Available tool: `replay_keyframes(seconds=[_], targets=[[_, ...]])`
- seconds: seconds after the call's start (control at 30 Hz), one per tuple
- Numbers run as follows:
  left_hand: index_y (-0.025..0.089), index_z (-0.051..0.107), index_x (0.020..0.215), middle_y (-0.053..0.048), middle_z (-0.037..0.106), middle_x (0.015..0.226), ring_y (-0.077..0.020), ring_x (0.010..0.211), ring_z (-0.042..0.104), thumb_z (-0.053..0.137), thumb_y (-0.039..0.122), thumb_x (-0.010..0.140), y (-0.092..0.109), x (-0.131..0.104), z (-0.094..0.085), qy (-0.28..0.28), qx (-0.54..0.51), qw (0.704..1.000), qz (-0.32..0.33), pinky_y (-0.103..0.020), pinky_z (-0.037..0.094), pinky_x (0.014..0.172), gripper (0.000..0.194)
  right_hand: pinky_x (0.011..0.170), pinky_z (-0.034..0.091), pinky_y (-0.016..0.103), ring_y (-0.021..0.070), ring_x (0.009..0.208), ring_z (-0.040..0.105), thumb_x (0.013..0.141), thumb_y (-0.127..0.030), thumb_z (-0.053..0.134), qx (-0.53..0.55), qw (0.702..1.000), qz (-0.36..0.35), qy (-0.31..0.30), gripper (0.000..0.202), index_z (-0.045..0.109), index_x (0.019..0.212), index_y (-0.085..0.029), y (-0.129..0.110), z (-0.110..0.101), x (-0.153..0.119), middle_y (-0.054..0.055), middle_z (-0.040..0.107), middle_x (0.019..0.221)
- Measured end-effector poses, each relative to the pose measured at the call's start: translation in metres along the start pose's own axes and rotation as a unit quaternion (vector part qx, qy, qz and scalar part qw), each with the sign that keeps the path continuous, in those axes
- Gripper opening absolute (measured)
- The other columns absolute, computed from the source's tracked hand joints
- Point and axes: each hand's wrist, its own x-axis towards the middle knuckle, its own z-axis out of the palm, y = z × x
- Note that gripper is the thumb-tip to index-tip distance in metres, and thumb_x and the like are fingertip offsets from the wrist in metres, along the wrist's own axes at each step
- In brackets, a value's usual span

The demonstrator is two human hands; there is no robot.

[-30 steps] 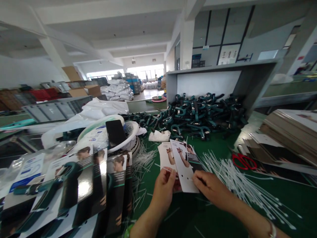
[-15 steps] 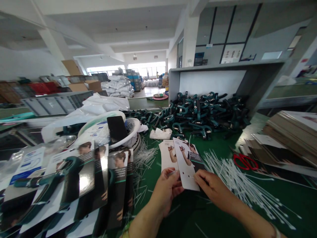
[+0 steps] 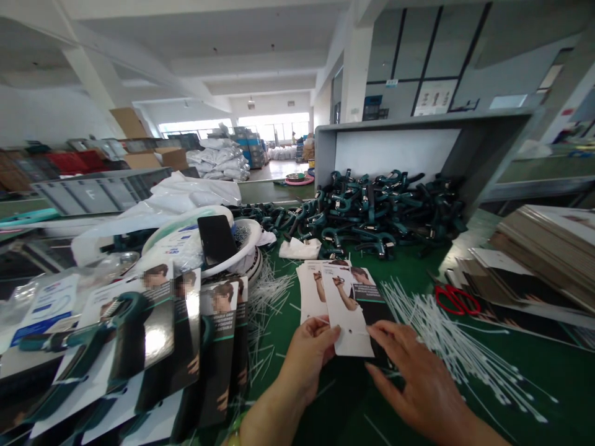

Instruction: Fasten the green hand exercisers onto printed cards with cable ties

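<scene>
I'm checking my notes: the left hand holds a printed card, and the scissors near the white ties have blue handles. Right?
Not quite: in the head view, the scissors have red handles, not blue. The left hand does hold a printed card, and the scissors lie near the white ties.

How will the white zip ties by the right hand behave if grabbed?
The white zip ties will probably feel light, being thin strips. Likely flexible too: some curve. They may splay, since the ends fan out and no band shows.
</scene>
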Motion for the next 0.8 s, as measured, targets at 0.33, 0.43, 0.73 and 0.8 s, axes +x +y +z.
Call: replay_keyframes(seconds=[0.33,0.43,0.73,0.8], targets=[[0.011,0.059,0.082,-0.009,0.069,0.083,-0.0162,0.072,0.066,0.076,0.03,0.063,0.015,-0.008,0.001,-0.012,0.036,0.998,0.039,-0.026,0.054,0.066,0.032,0.068,0.052,0.033,0.0235,0.087,0.058,0.084,-0.018,0.043,-0.076,0.992,-0.088,0.038,0.029,0.064,0.104,-0.017,-0.004,0.006,0.018,0.013,0.064,0.096],[0.012,0.061,0.084,-0.006,0.068,0.082,-0.014,0.071,0.065,0.07,0.043,0.068,0.024,-0.006,-0.005,0.009,0.091,0.989,0.114,-0.022,0.051,0.063,0.036,0.068,0.052,0.031,0.0209,0.085,0.059,0.087,-0.02,0.041,-0.063,0.99,-0.099,0.078,0.028,0.066,0.1,-0.018,0.0,0.004,0.023,0.011,0.066,0.092],[0.015,0.06,0.082,0.0,0.062,0.073,-0.0033,0.047,0.048,0.063,0.047,0.073,0.028,0.009,-0.002,-0.057,0.109,0.965,0.232,-0.014,0.037,0.04,0.034,0.07,0.052,0.029,0.0181,0.084,0.06,0.088,-0.025,0.049,0.031,0.978,-0.095,0.184,0.022,0.063,0.101,-0.016,0.01,-0.002,0.025,0.01,0.062,0.092],[0.014,0.058,0.082,0.002,0.06,0.064,-0.0028,0.044,0.046,0.068,0.046,0.068,0.026,0.011,0.004,-0.091,0.12,0.975,0.162,-0.014,0.038,0.041,0.037,0.071,0.052,0.029,0.0179,0.085,0.06,0.087,-0.023,0.05,0.053,0.976,-0.079,0.198,0.021,0.061,0.103,-0.017,0.012,-0.005,0.025,0.009,0.061,0.093]])
